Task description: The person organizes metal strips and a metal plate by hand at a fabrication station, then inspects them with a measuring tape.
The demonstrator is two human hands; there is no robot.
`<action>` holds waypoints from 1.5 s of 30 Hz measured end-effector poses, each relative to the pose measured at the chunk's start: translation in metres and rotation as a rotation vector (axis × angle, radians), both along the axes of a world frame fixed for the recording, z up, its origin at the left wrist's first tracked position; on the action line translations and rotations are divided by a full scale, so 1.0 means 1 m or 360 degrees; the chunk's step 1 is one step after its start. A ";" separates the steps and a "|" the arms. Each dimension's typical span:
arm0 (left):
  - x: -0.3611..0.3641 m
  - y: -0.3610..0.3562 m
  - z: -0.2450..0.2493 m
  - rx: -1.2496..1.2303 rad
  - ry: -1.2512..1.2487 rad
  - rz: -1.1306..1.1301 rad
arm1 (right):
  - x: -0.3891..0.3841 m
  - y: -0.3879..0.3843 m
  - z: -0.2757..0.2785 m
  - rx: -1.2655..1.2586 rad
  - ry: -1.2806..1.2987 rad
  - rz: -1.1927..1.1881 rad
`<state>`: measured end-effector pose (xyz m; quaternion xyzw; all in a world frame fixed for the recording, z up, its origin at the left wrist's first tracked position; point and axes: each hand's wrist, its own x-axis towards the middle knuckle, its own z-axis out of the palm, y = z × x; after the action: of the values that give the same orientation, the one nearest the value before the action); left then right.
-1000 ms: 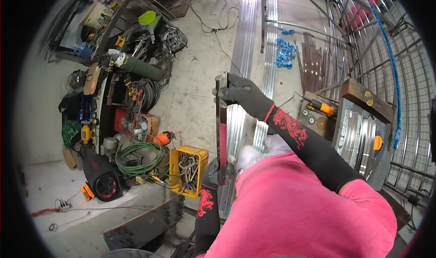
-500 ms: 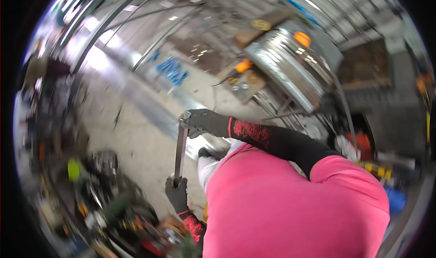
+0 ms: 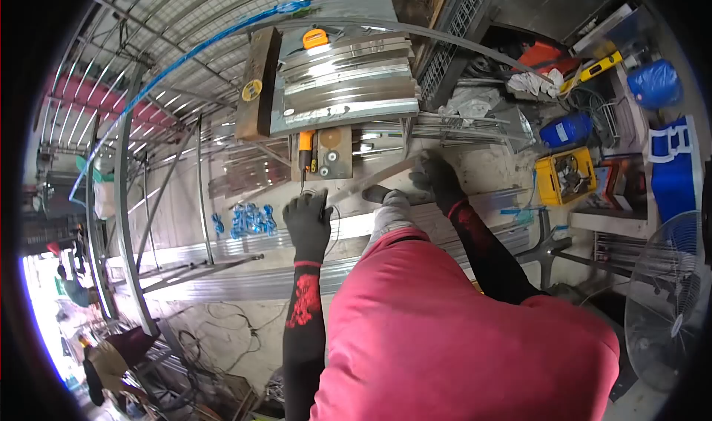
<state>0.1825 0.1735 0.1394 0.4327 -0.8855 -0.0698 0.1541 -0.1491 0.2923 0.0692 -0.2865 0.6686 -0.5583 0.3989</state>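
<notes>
We stand over a pale floor (image 3: 274,311) where long silver profiles (image 3: 356,229) run left to right. At the far side, metal strips (image 3: 348,72) lie on a grey table (image 3: 356,7); a rack (image 3: 124,221) stands left, a crate (image 3: 546,186) and, nearer, a fan (image 3: 667,302) right. Our arms reach forward, the bar (image 3: 378,177) slanting between them. Our right hand (image 3: 437,180) pinches its right end; our left hand (image 3: 308,224) is at its left end, its grip unclear to us.
</notes>
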 end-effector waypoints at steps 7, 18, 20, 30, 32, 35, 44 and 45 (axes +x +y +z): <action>-0.100 -0.137 -0.008 -0.0345 0.0084 -0.0219 | -0.098 -0.057 -0.097 0.0205 0.0470 0.0043; -0.149 -0.162 -0.010 -0.0325 0.0064 0.0091 | -0.113 -0.132 -0.028 0.0336 -0.0680 -0.0286; -0.161 -0.158 -0.026 -0.0401 0.0139 -0.0021 | -0.123 -0.131 -0.041 0.0287 -0.0732 -0.0314; -0.180 -0.155 -0.042 -0.0272 0.0139 0.0016 | -0.134 -0.135 0.000 0.0314 -0.0511 -0.0342; -0.181 -0.155 -0.049 -0.0179 0.0163 0.0061 | -0.144 -0.135 -0.006 0.0222 -0.0437 -0.0400; -0.180 -0.165 -0.066 -0.0254 0.0276 -0.0009 | -0.139 -0.147 0.044 0.0784 0.1765 0.0473; -0.172 -0.208 -0.012 -0.0278 0.0331 -0.0182 | -0.098 -0.163 0.115 -0.0440 -0.0390 0.0008; -0.170 -0.214 -0.009 -0.0297 0.0329 -0.0183 | -0.096 -0.169 0.126 -0.0575 -0.1046 -0.0038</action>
<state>0.0121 -0.0404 0.1309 0.3555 -0.8910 -0.0400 0.2797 -0.2450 0.1234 0.1955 -0.1500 0.3989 -0.7340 0.5287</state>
